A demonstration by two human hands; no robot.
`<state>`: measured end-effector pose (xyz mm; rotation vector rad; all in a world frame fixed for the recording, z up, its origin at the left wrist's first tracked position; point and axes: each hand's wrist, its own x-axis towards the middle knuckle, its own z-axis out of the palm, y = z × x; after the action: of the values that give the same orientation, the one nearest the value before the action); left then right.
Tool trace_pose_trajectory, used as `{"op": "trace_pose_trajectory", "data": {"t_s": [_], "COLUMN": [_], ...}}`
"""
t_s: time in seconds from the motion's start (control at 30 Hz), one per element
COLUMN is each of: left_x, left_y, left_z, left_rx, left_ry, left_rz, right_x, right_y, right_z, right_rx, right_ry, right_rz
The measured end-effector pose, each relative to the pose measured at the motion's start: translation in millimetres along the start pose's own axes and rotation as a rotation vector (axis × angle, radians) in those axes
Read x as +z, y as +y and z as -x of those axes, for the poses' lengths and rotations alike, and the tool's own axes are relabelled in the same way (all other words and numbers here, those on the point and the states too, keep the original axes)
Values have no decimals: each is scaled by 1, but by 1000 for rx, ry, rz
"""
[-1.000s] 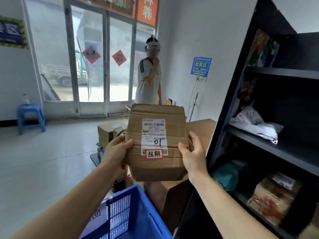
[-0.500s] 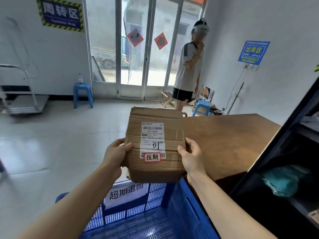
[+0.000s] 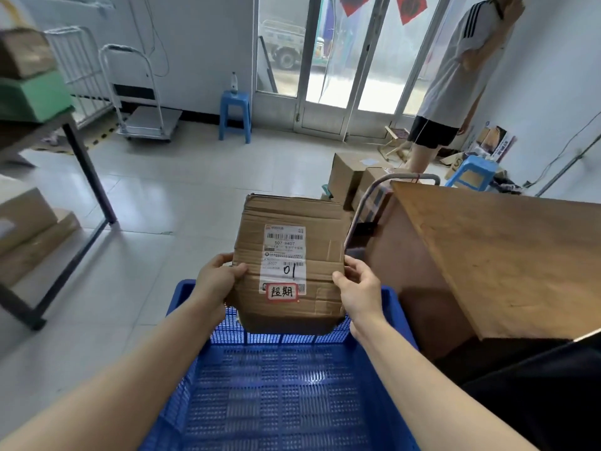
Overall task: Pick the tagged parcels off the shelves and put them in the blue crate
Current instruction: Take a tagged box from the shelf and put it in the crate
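Both hands clamped on a cardboard parcel [image 3: 287,265], left hand [image 3: 216,283] on its left edge with thumb curled over the front face, right hand [image 3: 359,288] on its right edge with thumb likewise on the front and fingers wrapped behind. Held upright above the far end of the blue crate [image 3: 276,395], lower edge hanging just over the far wall, not resting on the perforated floor. White shipping label [image 3: 283,255] facing the camera, barcode at top, handwritten "01" lower down, and a red-bordered tag [image 3: 282,291] stuck at the label's bottom. Nothing visible inside the crate. Wooden table [image 3: 500,255] just right of the crate, brown boxes [image 3: 354,177] on a trolley beyond it. Farther off on the tiled floor, a blue stool [image 3: 234,115] with a bottle on top, a metal platform cart [image 3: 143,102] at the wall, glass doors behind. Second person [image 3: 455,76] standing at right near the doors. Dark shelf frame [image 3: 81,170] with boxes at left.
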<state>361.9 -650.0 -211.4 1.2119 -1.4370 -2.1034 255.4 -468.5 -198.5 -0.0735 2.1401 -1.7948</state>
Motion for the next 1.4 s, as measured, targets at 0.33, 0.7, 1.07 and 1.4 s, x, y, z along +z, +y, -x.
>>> {"op": "trace_pose_trajectory", "data": {"t_s": [0.33, 0.7, 1.07, 1.4], "left_x": [-48, -104, -160, -202], "left_y": [-83, -182, -302, -410], "left_z": [-37, -91, -133, -179], "left_rx": [-112, -233, -357, -520], "left_ry": [166, 269, 332, 304], "left_rz": [-63, -225, -535, -751], "right_x": [40, 93, 126, 157], "right_y": [95, 209, 343, 463], "right_z": [-20, -33, -33, -33], "right_rx": [172, 369, 550, 701], "right_ry": [-130, -182, -286, -448], "right_rz": [70, 169, 268, 396]}}
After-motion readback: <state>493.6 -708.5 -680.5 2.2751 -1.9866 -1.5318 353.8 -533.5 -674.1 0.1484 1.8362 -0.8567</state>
